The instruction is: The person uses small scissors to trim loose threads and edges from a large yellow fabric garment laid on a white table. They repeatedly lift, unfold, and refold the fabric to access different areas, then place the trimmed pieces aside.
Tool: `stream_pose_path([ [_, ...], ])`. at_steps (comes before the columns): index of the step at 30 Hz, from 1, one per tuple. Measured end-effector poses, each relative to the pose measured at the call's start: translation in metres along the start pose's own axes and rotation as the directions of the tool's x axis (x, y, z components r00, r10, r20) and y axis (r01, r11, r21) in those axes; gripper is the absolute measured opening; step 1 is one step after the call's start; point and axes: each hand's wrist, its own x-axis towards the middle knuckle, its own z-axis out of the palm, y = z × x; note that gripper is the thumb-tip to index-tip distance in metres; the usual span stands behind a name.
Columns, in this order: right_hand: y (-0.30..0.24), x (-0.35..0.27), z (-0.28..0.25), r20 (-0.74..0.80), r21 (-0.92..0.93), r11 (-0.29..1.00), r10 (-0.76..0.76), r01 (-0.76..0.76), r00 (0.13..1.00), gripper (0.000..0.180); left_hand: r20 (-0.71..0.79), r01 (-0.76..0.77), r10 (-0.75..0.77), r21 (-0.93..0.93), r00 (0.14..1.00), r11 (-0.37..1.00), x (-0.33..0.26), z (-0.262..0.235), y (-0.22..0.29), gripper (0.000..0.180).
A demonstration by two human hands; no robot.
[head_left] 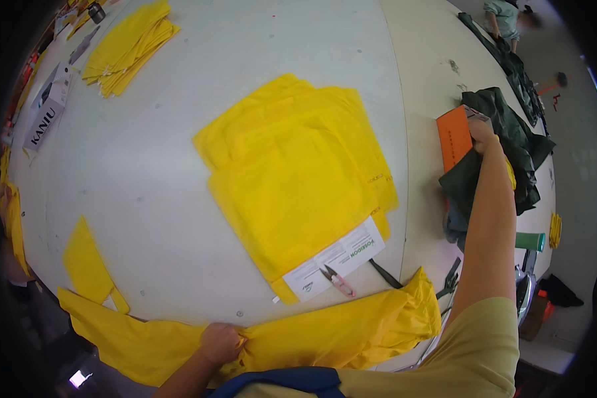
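Observation:
Near the front edge of the table, my left hand (pixel 222 341) is closed on a long yellow fabric garment (pixel 331 331), bunching the cloth at the fist. My right arm stretches out to the far right, where my right hand (pixel 482 134) is at the open side of an orange box (pixel 454 136). The fingers of that hand are hidden, so any hold they have does not show. Dark green fabric (pixel 501 109) lies crumpled around the box and under my forearm.
Mid-table lies a stack of yellow fabric pieces (pixel 292 179), with a printed white sheet (pixel 318 268) and pink-handled thread snips (pixel 338 280) at its near end. More yellow pieces (pixel 123 50) lie far left. A green cylinder (pixel 530 241) stands right. A person (pixel 502 23) works at far right.

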Motion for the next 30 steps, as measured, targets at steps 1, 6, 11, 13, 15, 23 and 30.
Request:
stream_pose_path([
  [1,0.000,-0.002,0.002,-0.018,-0.081,0.996,0.027,-0.028,0.999,0.022,0.002,-0.003,0.003,0.009,1.000,1.000,0.002,-0.001,0.000,0.032],
  [6,0.015,0.035,-0.007,0.124,-0.914,0.364,-0.162,0.176,0.979,0.022,-0.174,-0.104,0.105,0.013,0.979,0.994,0.006,-0.001,-0.001,0.025],
  [11,0.029,0.079,-0.010,0.222,-0.956,0.135,-0.246,0.260,0.943,0.020,-0.325,-0.174,0.151,-0.040,0.933,0.984,0.007,0.006,-0.004,0.023],
  [13,0.035,0.090,-0.013,0.267,-0.953,0.061,-0.288,0.296,0.920,0.019,-0.327,-0.168,0.143,-0.051,0.934,0.984,0.006,0.006,-0.003,0.024],
  [15,0.040,0.100,-0.017,0.322,-0.941,-0.018,-0.348,0.337,0.880,0.018,-0.332,-0.162,0.133,-0.062,0.934,0.985,0.006,0.007,-0.003,0.024],
  [23,0.012,0.059,-0.036,0.142,-0.723,0.576,-0.417,0.382,0.898,0.013,-0.342,-0.105,0.095,-0.010,0.935,0.994,0.002,0.006,0.000,0.025],
  [30,-0.047,-0.101,-0.027,-0.170,-0.391,0.814,-0.524,0.431,0.835,0.008,-0.402,-0.076,0.044,-0.064,0.914,0.995,-0.003,0.014,-0.002,0.028],
])
